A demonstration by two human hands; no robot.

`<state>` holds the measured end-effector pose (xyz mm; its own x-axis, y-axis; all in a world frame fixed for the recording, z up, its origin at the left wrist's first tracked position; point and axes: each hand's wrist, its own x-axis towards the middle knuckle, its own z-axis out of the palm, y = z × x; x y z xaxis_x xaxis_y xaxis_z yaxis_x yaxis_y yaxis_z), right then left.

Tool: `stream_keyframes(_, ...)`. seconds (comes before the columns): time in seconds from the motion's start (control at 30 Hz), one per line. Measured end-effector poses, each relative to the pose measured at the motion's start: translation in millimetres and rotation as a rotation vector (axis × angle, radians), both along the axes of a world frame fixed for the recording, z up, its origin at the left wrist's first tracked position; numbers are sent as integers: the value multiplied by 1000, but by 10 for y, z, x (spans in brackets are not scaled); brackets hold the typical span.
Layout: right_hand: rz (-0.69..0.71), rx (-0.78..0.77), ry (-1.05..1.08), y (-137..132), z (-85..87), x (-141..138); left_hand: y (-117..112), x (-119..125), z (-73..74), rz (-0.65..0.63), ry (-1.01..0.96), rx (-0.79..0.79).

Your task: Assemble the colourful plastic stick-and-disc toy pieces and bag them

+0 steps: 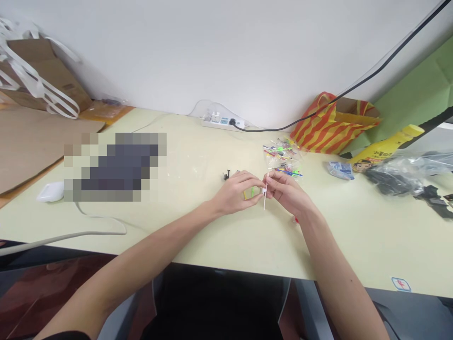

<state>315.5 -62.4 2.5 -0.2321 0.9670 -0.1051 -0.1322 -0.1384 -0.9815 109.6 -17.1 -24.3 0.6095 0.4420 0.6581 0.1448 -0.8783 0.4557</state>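
Note:
My left hand (pixel 235 192) is closed, thumb and fingertips pinching a small white plastic piece (pixel 264 191). Facing it, my right hand (pixel 288 192) pinches a thin white stick (pixel 264 204), which stands roughly upright against that piece. Both hands are just above the table, their fingertips almost meeting. Beneath the left hand, small green and yellow parts (pixel 249 193) show between its fingers; whether it touches them I cannot tell. A little black part (pixel 226 175) lies beyond the left knuckles. Partly hidden by my right wrist is a small red item (pixel 296 220).
Clear bags of colourful plastic parts (pixel 281 150) lie behind my right hand. Farther back are a power strip (pixel 222 123) and a striped paper bag (pixel 318 125). A yellow bottle (pixel 385 148) lies rightward. At left are a blurred dark object (pixel 118 163) and a white case (pixel 50 192).

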Motion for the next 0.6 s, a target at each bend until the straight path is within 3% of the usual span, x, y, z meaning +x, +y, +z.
stream_keyframes(0.17, 87, 78, -72, -19, -5, -20, 31, 3, -40, 37, -105, 4)
stream_keyframes(0.43, 19, 159, -98, 0, -63, -15, 42, 19, -57, -13, -178, -29)
stream_keyframes(0.6, 5, 178, -103, -22, -25, -50, 42, 22, -19, 24, -210, -87)
